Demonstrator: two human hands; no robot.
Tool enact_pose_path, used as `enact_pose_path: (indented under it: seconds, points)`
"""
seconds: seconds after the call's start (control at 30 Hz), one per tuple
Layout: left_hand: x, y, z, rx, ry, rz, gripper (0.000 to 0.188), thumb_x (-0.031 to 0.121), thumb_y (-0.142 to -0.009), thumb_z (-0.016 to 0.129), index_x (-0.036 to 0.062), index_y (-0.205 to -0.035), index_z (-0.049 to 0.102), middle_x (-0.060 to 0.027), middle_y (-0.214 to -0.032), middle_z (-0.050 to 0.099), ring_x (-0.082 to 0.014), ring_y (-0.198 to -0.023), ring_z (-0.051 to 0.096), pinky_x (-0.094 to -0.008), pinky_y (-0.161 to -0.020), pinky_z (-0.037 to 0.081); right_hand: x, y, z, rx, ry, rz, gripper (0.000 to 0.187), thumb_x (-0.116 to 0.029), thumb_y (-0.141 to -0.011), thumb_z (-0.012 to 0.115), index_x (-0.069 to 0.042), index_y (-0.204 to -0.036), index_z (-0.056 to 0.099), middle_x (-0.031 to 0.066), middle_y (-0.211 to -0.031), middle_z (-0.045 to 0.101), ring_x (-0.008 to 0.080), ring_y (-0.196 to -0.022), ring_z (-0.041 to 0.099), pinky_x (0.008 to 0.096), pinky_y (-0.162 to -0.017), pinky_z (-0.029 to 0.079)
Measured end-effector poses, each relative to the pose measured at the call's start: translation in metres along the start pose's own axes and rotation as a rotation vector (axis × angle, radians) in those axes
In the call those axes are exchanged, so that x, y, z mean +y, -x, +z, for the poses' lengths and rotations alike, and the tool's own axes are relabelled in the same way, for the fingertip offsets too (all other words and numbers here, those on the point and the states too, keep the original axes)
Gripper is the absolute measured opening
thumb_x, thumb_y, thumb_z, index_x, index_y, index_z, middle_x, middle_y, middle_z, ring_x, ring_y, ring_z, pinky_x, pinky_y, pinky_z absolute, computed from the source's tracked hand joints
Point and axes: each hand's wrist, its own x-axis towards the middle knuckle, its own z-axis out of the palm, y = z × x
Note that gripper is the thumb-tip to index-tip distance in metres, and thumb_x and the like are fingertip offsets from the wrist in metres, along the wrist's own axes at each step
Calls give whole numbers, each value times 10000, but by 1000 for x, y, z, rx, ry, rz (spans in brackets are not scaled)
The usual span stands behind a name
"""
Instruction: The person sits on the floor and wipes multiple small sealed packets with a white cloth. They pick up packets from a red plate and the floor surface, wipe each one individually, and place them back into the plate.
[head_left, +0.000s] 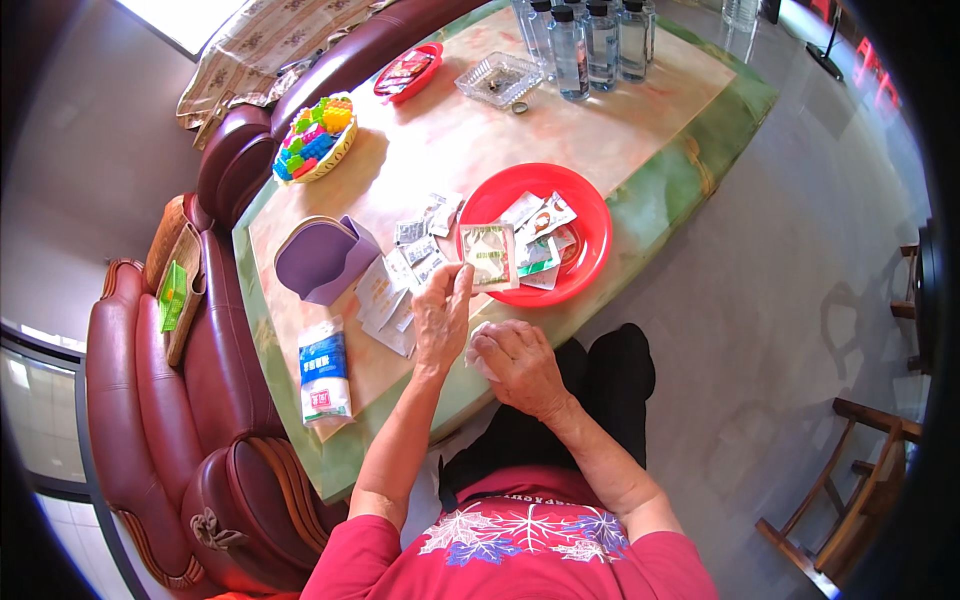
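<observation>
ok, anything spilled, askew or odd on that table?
Nothing spilled. Small sachets lie scattered on the table beside the red plate. The left hand holds one sachet over the plate's rim.

One head-worn fisheye view looks steeply down, close over the table (640, 130) edge and lap.

On a green-rimmed marble table (690, 165): 1 large round red plastic plate (590, 215) holding about 6 small flat sachets, roughly 8 more loose beside it. Also on the table: 1 purple pouch (322, 258), 1 white-and-blue packet (324, 375), 1 yellow bowl of coloured blocks (316, 140), 1 small red dish (410, 72), 1 glass ashtray (498, 79), at least 4 clear bottles (590, 45).
</observation>
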Motion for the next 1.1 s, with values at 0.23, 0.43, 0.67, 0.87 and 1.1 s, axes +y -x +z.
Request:
enact_pose_path:
  seconds: [0.23, 0.43, 0.67, 0.87, 1.1]
  points:
    - [-5, -19, 23, 117, -121, 92, 210, 204, -939, 648, 7, -994, 691, -116, -733, 683, -137, -618, 600, -316, -599, 486, 1, 1, 2, -4, 13, 9, 257, -197, -825, 659, -65, -1046, 658, 84, -1081, 649, 281, -1002, 596, 395, -843, 476]
    - [-5, -19, 31, 193, -123, 159, 227, 157, -907, 680, 27, -1091, 651, -117, -771, 667, -205, -613, 603, -352, -614, 502, -1, 0, 2, -8, 28, 14, 254, -210, -822, 667, -75, -1037, 657, 67, -1076, 650, 271, -1008, 597, 388, -845, 468]
    - [-10, 2, -6, 381, -553, 422, 365, 141, -825, 735, 55, -1167, 641, -151, -1158, 587, -303, -1044, 572, -397, -899, 465, 1, 1, 4, -16, -8, 13, 267, -164, -794, 678, -78, -1044, 644, 64, -1098, 631, 277, -1014, 582, 400, -865, 453]
    - [-56, 10, -60, 364, -742, 269, 424, 180, -798, 745, 59, -1188, 632, -154, -1199, 595, -353, -1099, 555, -446, -946, 450, 0, 0, 1, -30, -38, 3, 349, -126, -757, 692, -73, -1095, 624, 72, -1116, 620, 291, -1024, 563, 409, -887, 452]
    - [-64, 24, -80, 390, -571, 311, 172, 92, -867, 665, 41, -1025, 711, -136, -1032, 674, -333, -958, 632, -399, -832, 516, 0, 2, 3, -44, -9, -12, 370, -111, -745, 693, -69, -1105, 618, 83, -1112, 614, 298, -1012, 557, 415, -901, 453]
